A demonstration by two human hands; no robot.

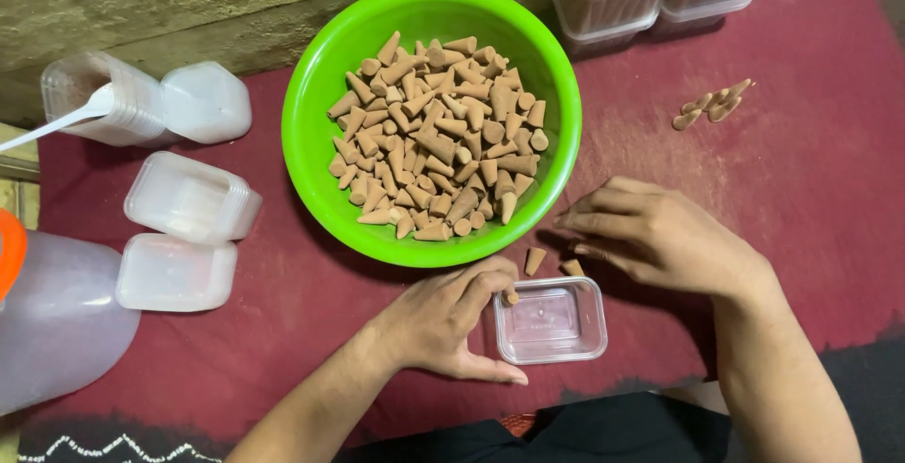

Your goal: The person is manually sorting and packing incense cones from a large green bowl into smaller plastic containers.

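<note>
Now the left hand (441, 320) rests beside a small clear box (551, 320) on the red cloth (811, 199), its fingers curled and pinching one brown cone (511, 298) at the box's near corner. The right hand (650, 235) lies just right of the green bowl (320, 124), fingers pressed together and stretched toward two loose cones (534, 259) between bowl and box; I cannot tell if it grips anything. The bowl is full of the same cones. Some empty clear boxes (189, 199) stand at the left
</note>
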